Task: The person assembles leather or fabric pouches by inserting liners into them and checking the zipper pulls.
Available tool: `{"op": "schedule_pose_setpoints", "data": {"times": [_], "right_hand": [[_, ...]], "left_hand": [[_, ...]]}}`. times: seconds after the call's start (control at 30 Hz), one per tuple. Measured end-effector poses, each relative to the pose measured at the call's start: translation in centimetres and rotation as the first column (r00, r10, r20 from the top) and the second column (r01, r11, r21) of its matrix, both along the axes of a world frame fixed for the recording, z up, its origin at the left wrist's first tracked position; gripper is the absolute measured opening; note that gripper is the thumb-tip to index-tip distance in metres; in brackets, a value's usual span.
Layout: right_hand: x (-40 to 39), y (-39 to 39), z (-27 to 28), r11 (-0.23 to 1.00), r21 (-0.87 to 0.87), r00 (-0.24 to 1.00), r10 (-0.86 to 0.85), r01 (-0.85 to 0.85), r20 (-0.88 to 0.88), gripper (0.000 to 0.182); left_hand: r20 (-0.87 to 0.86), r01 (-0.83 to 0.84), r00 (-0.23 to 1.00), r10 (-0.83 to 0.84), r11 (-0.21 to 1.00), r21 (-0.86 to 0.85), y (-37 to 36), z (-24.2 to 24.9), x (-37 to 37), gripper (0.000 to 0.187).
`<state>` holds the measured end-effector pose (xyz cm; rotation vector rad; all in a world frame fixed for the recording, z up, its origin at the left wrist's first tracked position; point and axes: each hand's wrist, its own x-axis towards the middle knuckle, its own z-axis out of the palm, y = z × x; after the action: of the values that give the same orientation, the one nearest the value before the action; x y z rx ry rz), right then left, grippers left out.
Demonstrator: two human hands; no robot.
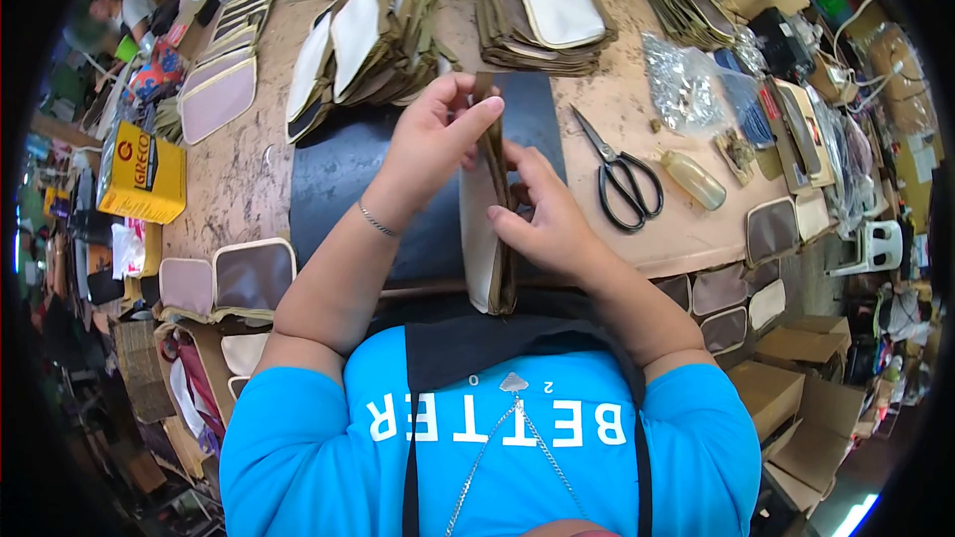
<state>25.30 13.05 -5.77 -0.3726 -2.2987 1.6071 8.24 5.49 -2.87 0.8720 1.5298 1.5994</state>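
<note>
Seen from the head camera, a person in a blue shirt held a folded brown-and-cream pouch (489,229) on edge over a dark mat (348,169) at the near edge of the worktable (617,119). The left hand (433,134) was closed around the pouch's upper end, thumb and fingers pinching it. The right hand (547,214) gripped its middle from the other side, fingers curled against the fabric. Black scissors (622,179) lay just beside the mat, toward the table's right edge, with a small bottle (693,179) near them. Stacks of pouches (542,10) sat along the far edge, and a yellow box (142,172) rested at the left edge.
</note>
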Motion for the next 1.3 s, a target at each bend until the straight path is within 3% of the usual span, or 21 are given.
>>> {"op": "schedule_pose_setpoints", "data": {"times": [0.07, 0.13, 0.2, 0.23, 0.3, 0.33, 0.4, 0.47, 0.5, 0.6, 0.63, 0.73, 0.83, 0.93, 1.03, 1.13, 1.27, 1.3], "right_hand": [[0.6, -0.1, 0.0, 0.997, 0.074, 0.999, 0.009, -0.006, -0.034, 0.069], [1.2, 1.5, 1.3, 0.991, -0.037, 0.991, 0.131, -0.132, -0.01, 0.055], [1.3, 6.3, 1.1, 0.975, 0.208, 0.979, -0.032, 0.075, -0.201, 0.04], [1.7, 10.0, 1.1, 0.96, 0.044, 0.95, -0.264, 0.275, -0.166, 0.029], [3.8, 17.2, 2.1, 0.655, 0.244, 0.694, -0.707, 0.715, -0.134, 0.018], [5.5, 22.0, 1.6, 0.441, 0.573, 0.613, -0.778, 0.691, -0.141, 0.022], [8.1, 27.6, 0.3, 0.424, 0.776, 0.493, -0.853, 0.466, 0.17, 0.022], [9.1, 29.8, -2.6, 0.574, 0.719, 0.66, -0.72, 0.393, 0.214, 0.021], [9.1, 30.5, -4.2, 0.641, 0.688, 0.733, -0.639, 0.34, 0.233, 0.021], [7.3, 31.6, -7.8, 0.537, 0.81, 0.614, -0.728, 0.235, 0.305, 0.02], [7.4, 32.3, -8.2, 0.598, 0.767, 0.665, -0.674, 0.234, 0.322, 0.02], [7.1, 32.3, -7.6, 0.457, 0.831, 0.566, -0.794, 0.316, 0.221, 0.019], [7.5, 28.9, -3.6, 0.461, 0.741, 0.595, -0.797, 0.488, 0.104, 0.03], [8.4, 27.5, -1.5, 0.345, 0.691, 0.511, -0.859, 0.635, -0.04, 0.034], [7.7, 26.0, -0.3, 0.493, 0.254, 0.534, -0.836, 0.832, -0.125, 0.026], [4.2, 20.8, 1.8, 0.802, 0.008, 0.772, -0.572, 0.598, -0.277, 0.02], [-1.5, 13.5, 3.8, 0.973, -0.062, 0.952, -0.23, 0.222, -0.204, 0.017], [-2.8, 12.1, 3.7, 0.987, 0.022, 0.967, -0.151, 0.159, -0.207, 0.018]], "left_hand": [[-0.35, -0.036, 0.937, 0.012, 0.997, -0.061, 0.2, -1.3, -1.2, 0.015], [-0.572, -0.027, 0.812, 0.111, 0.988, 0.153, 0.2, -1.9, -2.1, 0.011], [-0.194, 0.015, 0.98, 0.038, 0.965, 0.262, 0.1, -3.0, -3.0, 0.011], [-0.141, -0.01, 0.989, 0.053, 0.957, 0.289, -0.1, -2.9, -3.2, 0.014], [0.029, -0.086, 0.996, 0.081, 0.956, 0.282, -0.8, -3.4, -3.8, 0.014], [0.113, -0.124, 0.989, 0.096, 0.953, 0.275, -1.2, -3.7, -4.1, 0.014], [0.174, -0.18, 0.975, 0.135, 0.945, 0.273, -1.8, -4.1, -4.1, 0.013], [0.155, -0.232, 0.968, 0.195, 0.933, 0.277, -2.3, -4.8, -4.1, 0.011], [0.01, -0.254, 0.965, 0.262, 0.927, 0.274, -2.4, -5.7, -4.7, 0.012], [0.087, -0.408, 0.912, 0.4, 0.867, 0.286, -1.9, -6.1, -3.6, 0.016], [0.083, -0.412, 0.909, 0.407, 0.857, 0.308, -1.7, -6.6, -3.8, 0.015], [0.059, -0.442, 0.891, 0.45, 0.832, 0.336, -1.5, -6.5, -3.9, 0.016], [0.025, -0.475, 0.868, 0.496, 0.816, 0.33, -1.3, -7.3, -4.8, 0.019], [0.001, -0.443, 0.887, 0.462, 0.851, 0.281, -1.8, -7.2, -5.3, 0.02], [-0.04, -0.415, 0.893, 0.448, 0.854, 0.313, -2.0, -6.3, -5.3, 0.018], [-0.118, -0.406, 0.876, 0.468, 0.847, 0.344, -1.9, -5.0, -5.2, 0.019], [-0.103, -0.395, 0.889, 0.446, 0.861, 0.321, -2.0, -4.2, -5.3, 0.016], [-0.122, -0.393, 0.884, 0.451, 0.858, 0.33, -2.0, -4.1, -5.3, 0.014]]}}
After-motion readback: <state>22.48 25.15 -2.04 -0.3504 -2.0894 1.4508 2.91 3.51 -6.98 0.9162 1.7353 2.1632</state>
